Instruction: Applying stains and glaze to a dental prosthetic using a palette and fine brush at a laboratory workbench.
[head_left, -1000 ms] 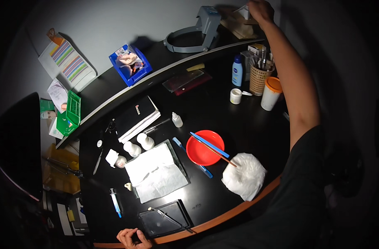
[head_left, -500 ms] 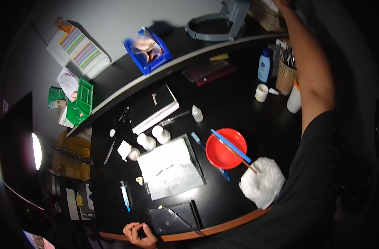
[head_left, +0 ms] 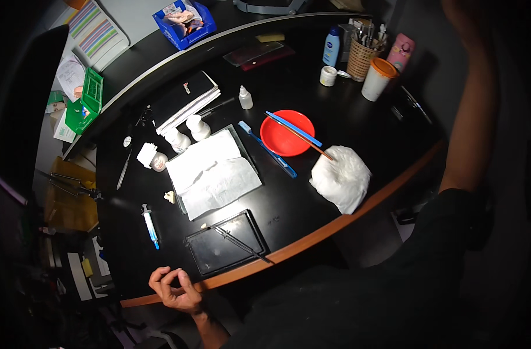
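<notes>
My left hand (head_left: 178,292) is at the table's front edge, with loosely curled fingers, the thumb apart from them and nothing held. Beside it lies a shallow black tray (head_left: 227,247) with a slim dark instrument (head_left: 237,240) across it and a small pale piece (head_left: 205,225) near that instrument's tip. A blue-tipped syringe (head_left: 150,225) lies farther to the left. My right arm (head_left: 469,128) stretches up along the right side. The right hand (head_left: 460,14) is in shadow at the top edge; its fingers cannot be made out.
White paper sheets (head_left: 219,180) lie mid-table beside small white bottles (head_left: 177,141). A blue toothbrush (head_left: 271,154) lies near a red bowl (head_left: 283,139). A thin brown-handled stick runs from the bowl to a white wad (head_left: 342,177). A wicker cup (head_left: 363,61) and orange-lidded container (head_left: 375,81) stand behind.
The view has shifted, so the table sits higher and further left in it. My right hand has moved from above the back shelf to the right side. My left hand stays near the front edge.
</notes>
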A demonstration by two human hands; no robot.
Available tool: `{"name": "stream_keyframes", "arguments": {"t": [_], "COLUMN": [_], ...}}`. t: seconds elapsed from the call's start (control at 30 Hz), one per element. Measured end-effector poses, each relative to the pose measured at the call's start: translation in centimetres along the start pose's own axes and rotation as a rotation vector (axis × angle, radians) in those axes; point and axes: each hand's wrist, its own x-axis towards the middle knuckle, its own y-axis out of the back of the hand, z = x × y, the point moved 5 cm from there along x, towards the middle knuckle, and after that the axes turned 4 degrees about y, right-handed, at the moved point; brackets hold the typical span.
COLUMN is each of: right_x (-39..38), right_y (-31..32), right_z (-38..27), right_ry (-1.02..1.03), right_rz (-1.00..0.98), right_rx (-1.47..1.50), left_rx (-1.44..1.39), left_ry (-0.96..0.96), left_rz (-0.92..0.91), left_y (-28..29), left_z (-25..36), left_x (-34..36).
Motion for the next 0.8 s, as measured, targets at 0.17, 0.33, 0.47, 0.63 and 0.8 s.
{"name": "stream_keyframes", "arguments": {"t": [0.17, 0.33, 0.47, 0.63, 0.8], "right_x": [-11.1, -20.1, -22.7, -20.4, -16.7], "right_y": [1.8, -2.1, -3.6, -6.4, -14.5], "right_z": [-8.8, -18.0, -22.0, -19.7, -9.8], "right_ry": [0.221, 0.489, 0.335, 0.29, 0.238], "right_rz": [-0.844, -1.494, -1.524, -1.419, -0.798], "right_rx": [0.454, 0.728, 0.978, 1.152, 0.17], "left_rx": [-0.342, -0.517, -0.731, -0.863, -0.719], "left_ry": [-0.185, -0.482, -0.591, -0.499, -0.301], "left_rz": [-0.143, -0.629, -1.026, -1.026, -0.883], "left_y": [0.4, -1.6, -2.9, -3.3, -1.0], "left_z": [6.1, 14.2, 16.8, 12.2, 6.2], "left_x": [3.3, 2.5, -1.2, -4.8, -5.5]}}
